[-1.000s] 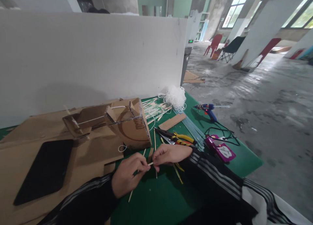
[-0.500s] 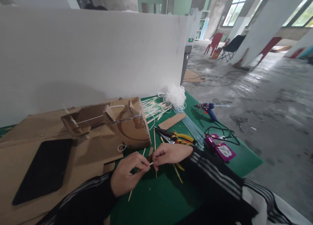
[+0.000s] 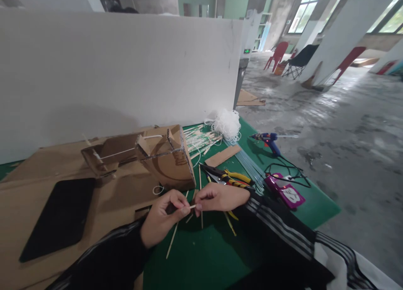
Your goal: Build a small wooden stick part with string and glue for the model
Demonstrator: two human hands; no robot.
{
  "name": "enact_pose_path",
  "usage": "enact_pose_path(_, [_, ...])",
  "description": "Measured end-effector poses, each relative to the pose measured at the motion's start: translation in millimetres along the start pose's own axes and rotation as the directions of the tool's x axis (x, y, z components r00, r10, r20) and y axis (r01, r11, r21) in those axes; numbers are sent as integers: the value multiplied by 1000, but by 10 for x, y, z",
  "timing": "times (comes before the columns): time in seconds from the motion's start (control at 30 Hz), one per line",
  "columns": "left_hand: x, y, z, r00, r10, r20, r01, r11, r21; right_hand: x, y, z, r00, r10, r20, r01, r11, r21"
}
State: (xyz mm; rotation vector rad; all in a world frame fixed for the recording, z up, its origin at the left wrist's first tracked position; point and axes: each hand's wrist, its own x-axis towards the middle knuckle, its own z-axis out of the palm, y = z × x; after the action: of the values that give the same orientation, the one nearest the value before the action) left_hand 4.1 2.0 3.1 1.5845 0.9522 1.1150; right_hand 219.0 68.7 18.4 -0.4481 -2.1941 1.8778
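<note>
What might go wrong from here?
- The thin stick, pinched between the left hand and right hand, might snap or slip.
- The pliers lie close beyond the right hand, so it may knock them.
- The glue gun lies near the table edge, its cord looped; a snag could drag it off.

Pale stick (image 3: 192,207), green table (image 3: 189,267), black sleeves (image 3: 280,223) striped in grey.
The box (image 3: 171,170) is brown with a dark curved band, the slab (image 3: 59,214) black, the string (image 3: 228,125) white, the glue gun (image 3: 272,145) blue, the pliers (image 3: 236,175) yellow and black at the handles, the case (image 3: 286,192) purple with a white patch.
</note>
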Motion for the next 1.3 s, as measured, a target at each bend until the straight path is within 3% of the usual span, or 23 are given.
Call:
enact_pose_path(0.37, [6, -15, 20, 997, 24, -79, -24, 1000, 10, -14, 43, -15, 996, 83, 31, -88, 951, 296])
enact_pose_path(0.7, [-36, -120, 37, 980, 137, -144, -103, 970, 219, 85, -33, 179, 958, 255, -131, -147, 829, 540])
enact_pose_path(1.03, [-35, -105, 29, 943, 319, -99, -262, 890, 374, 142, 77, 289, 917, 270, -294, -119, 888, 445])
enact_pose_path(1.17, [-51, -95, 39, 948, 278, -154, -198, 896, 397, 146, 62, 326, 904, 211, -372, -57, 922, 384])
enact_pose_path(1.3, [-55, -58, 37, 958, 197, -208, -90, 897, 434, 148, 44, 344, 902, 220, -371, -47, 906, 422])
